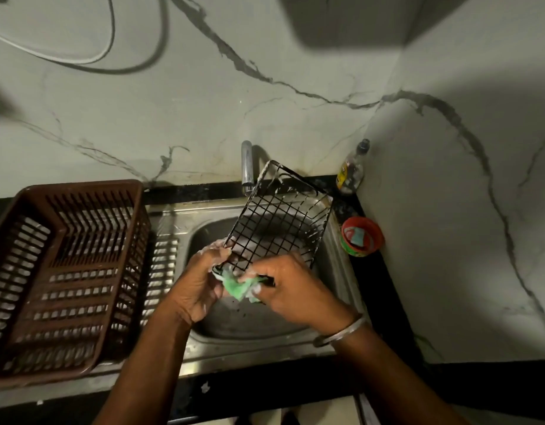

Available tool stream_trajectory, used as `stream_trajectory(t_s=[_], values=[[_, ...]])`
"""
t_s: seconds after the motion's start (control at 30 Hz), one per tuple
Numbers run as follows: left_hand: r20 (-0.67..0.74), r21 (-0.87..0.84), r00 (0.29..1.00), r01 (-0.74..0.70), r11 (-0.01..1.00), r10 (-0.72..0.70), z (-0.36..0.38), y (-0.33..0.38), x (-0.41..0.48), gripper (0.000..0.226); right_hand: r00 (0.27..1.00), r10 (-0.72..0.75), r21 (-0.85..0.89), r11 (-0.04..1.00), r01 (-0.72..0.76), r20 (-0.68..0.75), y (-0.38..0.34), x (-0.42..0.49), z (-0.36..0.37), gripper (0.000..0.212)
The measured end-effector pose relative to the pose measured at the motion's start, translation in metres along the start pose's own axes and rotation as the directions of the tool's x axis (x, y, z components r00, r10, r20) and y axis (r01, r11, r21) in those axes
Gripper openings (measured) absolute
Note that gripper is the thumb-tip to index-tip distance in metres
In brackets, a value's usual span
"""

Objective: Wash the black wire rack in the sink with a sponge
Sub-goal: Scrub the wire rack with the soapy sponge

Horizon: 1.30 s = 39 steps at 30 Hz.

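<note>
Her left hand grips the near corner of the rack, soapy fingers curled round the wire. The right hand pinches a green sponge against the same near edge. The rack tilts up from both hands over the sink, toward the tap. The bottle label is too blurred to read.

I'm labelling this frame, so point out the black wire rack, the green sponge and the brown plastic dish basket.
Black wire rack (274, 222): head view, middle of its grid.
Green sponge (239, 286): head view, soapy centre between the hands.
Brown plastic dish basket (81, 187): head view, far rim.
</note>
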<state>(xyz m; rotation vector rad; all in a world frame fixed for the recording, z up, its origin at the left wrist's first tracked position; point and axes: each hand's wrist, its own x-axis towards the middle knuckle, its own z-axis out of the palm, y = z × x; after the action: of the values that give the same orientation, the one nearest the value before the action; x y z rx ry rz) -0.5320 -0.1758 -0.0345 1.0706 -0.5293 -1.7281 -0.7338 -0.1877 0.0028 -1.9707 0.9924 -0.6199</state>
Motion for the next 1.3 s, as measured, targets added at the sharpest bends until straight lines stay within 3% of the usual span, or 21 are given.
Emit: stream_trajectory(t_s=[0.07,0.17,0.3,0.43,0.6,0.77,0.87,1.0,1.03,1.1,1.17,1.23,1.3], values=[[0.001,-0.047,0.999,-0.041,0.998,0.041,0.004,-0.005,0.0,0.057,0.997,-0.011,0.043,0.999,0.014,-0.071,-0.007,0.0,0.008,0.018],[-0.001,-0.09,0.994,-0.112,0.99,0.113,0.007,-0.011,0.003,0.046,0.988,-0.112,-0.017,0.994,0.111,-0.105,-0.02,-0.006,0.02,0.021],[-0.068,-0.014,0.977,-0.201,0.979,0.2,0.0,-0.015,0.003,0.062,0.998,-0.025,-0.233,0.972,0.036,0.052,0.006,-0.019,-0.013,0.017],[-0.112,0.019,0.96,-0.254,0.967,0.255,0.02,-0.021,0.01,0.073,0.994,-0.09,-0.187,0.979,0.076,-0.066,-0.014,-0.014,0.016,0.017],[-0.161,-0.03,0.924,-0.354,0.935,0.345,0.025,-0.017,0.007,0.051,0.993,-0.115,-0.405,0.91,0.093,-0.031,-0.003,-0.021,-0.007,0.019],[-0.191,-0.006,0.909,-0.379,0.925,0.371,0.028,-0.015,0.009,0.036,0.987,-0.158,-0.399,0.907,0.132,-0.033,-0.016,-0.018,0.007,0.028],[-0.229,0.027,0.882,-0.418,0.908,0.413,0.019,-0.004,0.003,0.048,0.974,-0.227,-0.552,0.811,0.191,0.004,0.004,-0.027,-0.018,0.026],[-0.265,0.09,0.854,-0.44,0.893,0.448,0.031,-0.008,0.0,0.056,0.932,-0.209,-0.57,0.822,0.002,-0.298,-0.001,-0.02,-0.008,0.026],[-0.288,0.103,0.844,-0.443,0.891,0.453,0.035,-0.006,-0.001,0.063,0.927,-0.213,-0.548,0.836,0.011,-0.307,-0.005,-0.019,-0.001,0.028],[-0.32,0.141,0.827,-0.441,0.886,0.463,0.032,-0.002,-0.003,0.074,0.951,-0.229,-0.503,0.859,0.098,-0.205,-0.006,-0.023,0.007,0.034],[-0.319,0.18,0.81,-0.458,0.87,0.492,0.026,0.0,-0.003,0.074,0.967,-0.224,-0.565,0.816,0.117,-0.123,0.003,-0.03,0.004,0.035],[-0.323,0.221,0.792,-0.469,0.855,0.518,0.025,0.0,-0.004,0.073,0.972,-0.206,-0.67,0.738,0.077,-0.116,0.008,-0.032,0.0,0.033],[-0.341,0.238,0.776,-0.475,0.847,0.531,0.027,0.001,-0.005,0.073,0.973,-0.171,-0.631,0.775,0.034,-0.157,0.004,-0.03,0.005,0.035]])
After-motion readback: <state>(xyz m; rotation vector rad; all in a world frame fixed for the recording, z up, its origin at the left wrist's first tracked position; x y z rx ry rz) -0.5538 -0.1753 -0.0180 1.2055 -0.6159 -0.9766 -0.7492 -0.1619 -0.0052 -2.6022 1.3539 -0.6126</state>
